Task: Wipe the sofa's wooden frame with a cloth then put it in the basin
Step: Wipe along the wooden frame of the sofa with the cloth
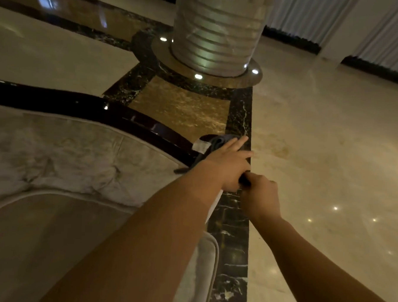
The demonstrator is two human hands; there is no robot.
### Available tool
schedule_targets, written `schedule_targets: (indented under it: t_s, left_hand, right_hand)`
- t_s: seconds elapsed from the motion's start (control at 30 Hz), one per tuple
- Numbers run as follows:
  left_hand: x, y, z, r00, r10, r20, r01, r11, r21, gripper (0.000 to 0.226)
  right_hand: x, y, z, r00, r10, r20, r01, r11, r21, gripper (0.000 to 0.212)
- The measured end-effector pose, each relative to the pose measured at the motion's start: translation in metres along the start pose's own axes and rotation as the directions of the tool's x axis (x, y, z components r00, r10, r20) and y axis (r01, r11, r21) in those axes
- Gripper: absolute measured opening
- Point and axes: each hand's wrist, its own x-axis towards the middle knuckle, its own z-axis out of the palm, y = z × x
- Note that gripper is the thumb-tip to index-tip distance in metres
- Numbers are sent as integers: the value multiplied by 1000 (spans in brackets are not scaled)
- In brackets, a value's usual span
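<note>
Two hands: both are at the end of the sofa's arm, very near each other, the forearms bare.
Left hand (pixel 227 162): it lies flat with the fingers stretched out, and it presses the cloth down on the wood. It does not clench; the palm and fingers rest on top of the cloth.
Right hand (pixel 260 196): it is closed like a fist around a dark part just under the left hand. I cannot tell if this dark part is the frame's end or a corner of the cloth.
Cloth (pixel 218 140): dark grey, folded or bunched, with a small white label (pixel 200 146) that sticks out at its left side. It sits on the end of the wooden frame, mostly under the left fingers.
Wooden frame (pixel 136 122): dark and glossy, it runs in a curve along the top of the sofa from the left edge to the hands. Small light reflections show on it.
Sofa upholstery (pixel 69 150): pale, velvet-like, tufted, just below the frame; a seat cushion (pixel 44 235) lies lower.
Floor (pixel 328 155): polished marble, beige, with a black veined band (pixel 234 242) beside the sofa and a golden square further away.
Column (pixel 218 34): a ribbed round pillar stands behind, with small lights in its base ring.
</note>
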Motion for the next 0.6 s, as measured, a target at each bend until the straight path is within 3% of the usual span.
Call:
schedule_targets:
  t_s: [0.1,0.2,0.27,0.37,0.43,0.5,0.57,0.6]
  left_hand:
    - [13,6,5,995,87,47,-88,996,18,35]
    - [15,-12,3,992,124,1,-124,992,4,75]
    - [12,-33,1,997,52,-64,-52,999,-4,96]
    - [15,-39,5,978,-200,-67,199,980,-13,108]
    - [18,-25,11,926,-370,-77,373,927,27,107]
    - [12,-9,18,889,-430,-159,439,898,28,94]
    - [-1,3,17,890,-390,-236,410,911,44,78]
    - [-11,8,16,896,-372,-241,388,922,17,73]
  right_hand:
    - [-11,13,13,991,136,7,-136,985,110,39]
    - [-17,25,17,977,213,26,-213,947,239,33]
    - [-9,28,15,979,204,20,-201,936,288,32]
    - [17,29,8,982,181,-45,-159,940,303,33]
    - [29,26,7,991,118,-56,-97,954,282,37]
    - [33,26,7,996,91,-27,-80,962,262,36]
    - [28,27,8,987,152,60,-163,898,408,30]
    - [20,25,8,973,187,135,-231,805,546,28]
